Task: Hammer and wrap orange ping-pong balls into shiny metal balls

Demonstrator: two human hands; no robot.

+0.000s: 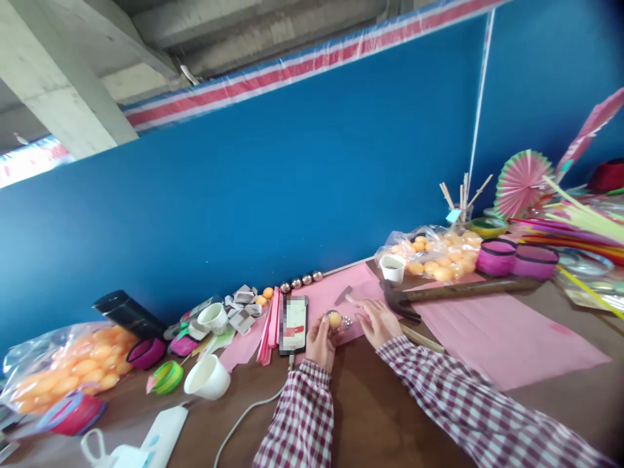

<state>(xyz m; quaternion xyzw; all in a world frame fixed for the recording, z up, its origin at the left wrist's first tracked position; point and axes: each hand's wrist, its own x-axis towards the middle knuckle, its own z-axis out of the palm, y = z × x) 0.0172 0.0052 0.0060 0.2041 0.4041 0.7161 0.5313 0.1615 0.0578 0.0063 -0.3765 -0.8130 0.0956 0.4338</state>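
Note:
In the head view, my left hand (320, 343) is closed around a small orange ball (335, 318), thumb and fingers on its sides. Small silvery beads (348, 322) show just right of the ball. My right hand (381, 324) is close by on the right, palm down with its fingers apart. Past its fingertips lies a flat grey metal blade (344, 296). A wooden handle (423, 338) comes out from behind the right wrist; whether it joins the blade is hidden. Pink paper (358, 283) lies beneath. A phone (294, 325) lies left of my left hand.
A claw hammer (458, 290) lies to the right on pink sheets. Bags of orange balls (92, 357) stand left and back right. White cups (207, 377), a power strip (163, 435) and a cable (244, 414) are on the left. Several metal balls (307, 279) line the blue wall (302, 195).

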